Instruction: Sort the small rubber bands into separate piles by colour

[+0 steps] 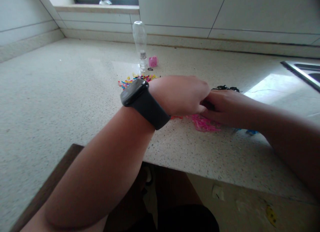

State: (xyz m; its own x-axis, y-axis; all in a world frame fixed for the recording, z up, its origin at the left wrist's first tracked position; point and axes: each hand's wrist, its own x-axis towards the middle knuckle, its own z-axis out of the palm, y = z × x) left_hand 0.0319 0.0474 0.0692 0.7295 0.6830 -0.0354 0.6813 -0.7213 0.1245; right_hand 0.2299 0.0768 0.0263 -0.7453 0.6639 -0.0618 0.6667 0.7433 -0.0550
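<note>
My left hand, with a dark watch on its wrist, reaches across to the right and meets my right hand. The fingers of both are curled closed against each other; whatever they hold is hidden between them. Just below them on the counter is a pile of pink rubber bands, partly covered by my right hand. Black rubber bands lie behind that hand, and blue ones sit under its wrist. A mixed-colour heap of rubber bands shows behind my left wrist.
A clear bottle stands upside down at the back, beside a small pink container and a single black band. The speckled counter ends at a front edge over my legs. A metal-rimmed fixture is at the right.
</note>
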